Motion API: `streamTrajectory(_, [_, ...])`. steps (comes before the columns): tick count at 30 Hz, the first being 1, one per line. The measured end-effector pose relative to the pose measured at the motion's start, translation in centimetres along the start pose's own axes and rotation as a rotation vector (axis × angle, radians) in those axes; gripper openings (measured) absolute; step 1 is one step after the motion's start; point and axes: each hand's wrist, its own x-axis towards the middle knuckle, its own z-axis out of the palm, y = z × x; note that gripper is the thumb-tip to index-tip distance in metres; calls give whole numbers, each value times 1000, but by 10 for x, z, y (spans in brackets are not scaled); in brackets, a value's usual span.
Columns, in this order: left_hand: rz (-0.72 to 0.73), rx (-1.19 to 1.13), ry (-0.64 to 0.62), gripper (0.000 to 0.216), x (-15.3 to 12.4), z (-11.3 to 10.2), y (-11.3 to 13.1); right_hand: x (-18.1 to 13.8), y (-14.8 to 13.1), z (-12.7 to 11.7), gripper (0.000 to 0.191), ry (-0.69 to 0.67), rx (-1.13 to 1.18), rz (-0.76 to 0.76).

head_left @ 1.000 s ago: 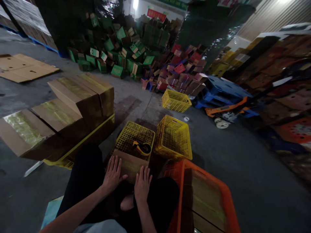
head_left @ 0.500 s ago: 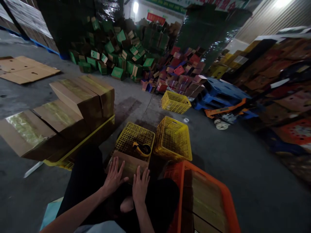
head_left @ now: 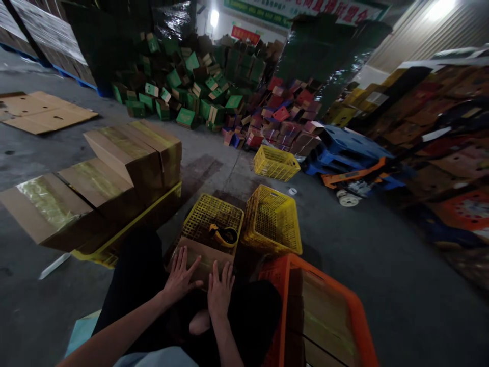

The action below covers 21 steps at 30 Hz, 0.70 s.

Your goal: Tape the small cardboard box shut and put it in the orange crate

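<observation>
A small brown cardboard box [head_left: 202, 257] rests between my knees, leaning on an upturned yellow crate [head_left: 212, 219]. My left hand [head_left: 179, 278] lies flat on the box's near left side, fingers spread. Beside it my right hand [head_left: 220, 293] presses the near right side, fingers stretched out. Both hands are open and hold nothing. A yellow tape dispenser [head_left: 223, 234] sits on the crate just beyond the box.
An orange crate [head_left: 344, 311] with flat cardboard stands at my right. A second yellow crate [head_left: 272, 219] lies tilted ahead, a third [head_left: 275, 162] farther off. Taped cartons [head_left: 114, 168] are stacked at left. Piles of green and red boxes [head_left: 214, 92] and blue pallets [head_left: 347, 145] fill the back.
Both hands have slid slightly toward me and closer together on the box. The view has tilted up a little.
</observation>
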Motion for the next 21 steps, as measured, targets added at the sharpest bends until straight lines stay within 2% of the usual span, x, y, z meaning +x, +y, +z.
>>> streamTrajectory(5, [6, 14, 0, 85, -1, -4, 1, 2, -15, 0, 51, -17, 14, -90])
streamTrajectory(10, [14, 28, 9, 80, 1, -5, 0, 19, -29, -2, 46, -20, 44, -156])
streamTrajectory(14, [33, 41, 25, 70, 0, -3, -3, 31, -31, -4, 46, -35, 48, -219])
streamTrajectory(21, [24, 58, 0, 64, -4, -7, -11, 28, -30, -9, 48, -57, 58, -227])
